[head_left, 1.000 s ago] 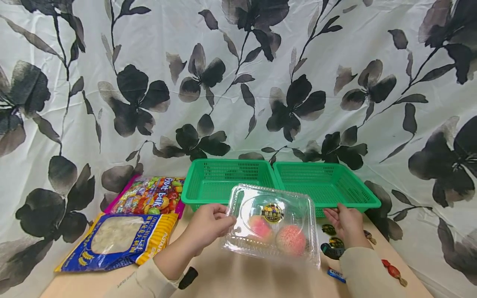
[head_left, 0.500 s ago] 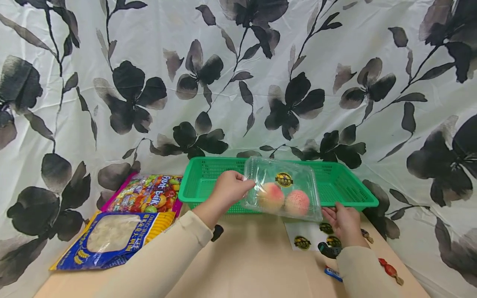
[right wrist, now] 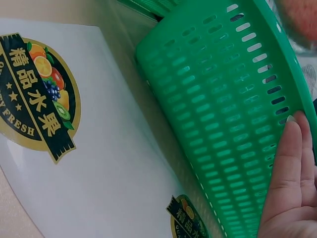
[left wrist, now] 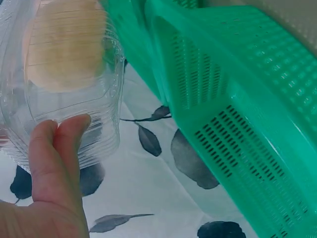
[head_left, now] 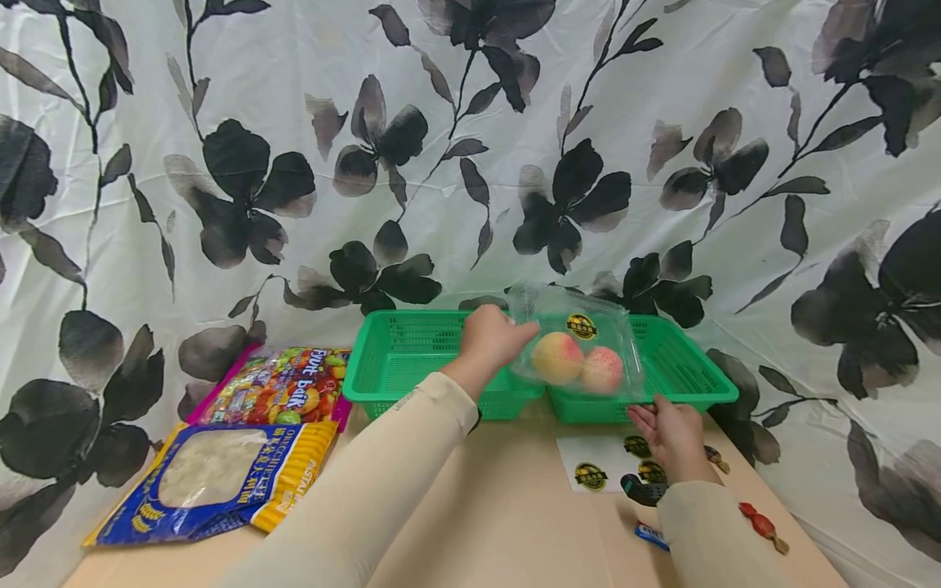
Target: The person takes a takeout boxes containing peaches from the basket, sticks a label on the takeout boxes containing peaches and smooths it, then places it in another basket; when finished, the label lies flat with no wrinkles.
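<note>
My left hand [head_left: 491, 339] pinches the left edge of a clear plastic fruit box [head_left: 621, 327], holding it tilted over the right green basket [head_left: 687, 371]. Two pink-yellow peaches [head_left: 557, 358] show inside, under a black and gold label [head_left: 582, 327]. In the left wrist view, thumb and finger meet at the ribbed end of the box [left wrist: 101, 131]. My right hand [head_left: 680, 437] holds the front rim of that same basket; the right wrist view has its fingers [right wrist: 290, 158] flat along the slotted outer wall [right wrist: 213, 99], the thumb mostly hidden.
A second green basket [head_left: 412, 351] stands directly left. Further left lie a fruit candy bag [head_left: 283, 384] and a blue-yellow pasta bag [head_left: 213, 474]. Near my right forearm are a sticker sheet [head_left: 581, 449], a blue-wrapped sweet [head_left: 650, 535] and a red-wrapped candy [head_left: 764, 527].
My left hand has carried the fruit box forward and to the right, from in front of the baskets to over the right one. My right hand has stayed at the basket rim.
</note>
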### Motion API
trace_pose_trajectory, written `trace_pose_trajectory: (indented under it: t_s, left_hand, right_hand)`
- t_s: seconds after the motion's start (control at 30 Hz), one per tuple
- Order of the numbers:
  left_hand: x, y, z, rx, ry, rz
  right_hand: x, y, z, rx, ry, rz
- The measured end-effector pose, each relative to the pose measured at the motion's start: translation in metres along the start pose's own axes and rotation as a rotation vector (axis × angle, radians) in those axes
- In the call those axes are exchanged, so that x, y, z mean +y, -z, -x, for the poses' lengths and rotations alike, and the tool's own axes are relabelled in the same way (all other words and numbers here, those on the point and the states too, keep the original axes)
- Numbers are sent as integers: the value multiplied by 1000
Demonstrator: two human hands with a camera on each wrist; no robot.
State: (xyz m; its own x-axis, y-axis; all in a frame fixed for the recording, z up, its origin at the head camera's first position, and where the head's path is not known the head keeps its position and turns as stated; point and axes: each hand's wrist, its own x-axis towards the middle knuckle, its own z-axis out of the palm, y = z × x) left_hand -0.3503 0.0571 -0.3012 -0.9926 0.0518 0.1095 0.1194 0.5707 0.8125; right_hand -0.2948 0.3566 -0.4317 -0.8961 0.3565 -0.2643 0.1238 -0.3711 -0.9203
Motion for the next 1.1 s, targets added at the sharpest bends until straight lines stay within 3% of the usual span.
trace_pose_trajectory:
  t_s: [0.23,0.33,0.57,0.7,1.1]
  left_hand:
    - [6,-22,-10,76,32,-48]
    - [8,-30,-15,71,48,-54]
    - [20,-50,-25,53,-2,-84]
    - [28,-59,-28,75,-13,-101]
    - [19,-85,-36,108,24,-69]
  right_hand:
    - [4,-3,0,10,12,0]
    - [6,-5,-1,21,8,-4]
    - [3,-2,-2,24,2,-31]
    - [1,-1,-1,27,2,-32]
    - [2,-1,-2,14,16,-36]
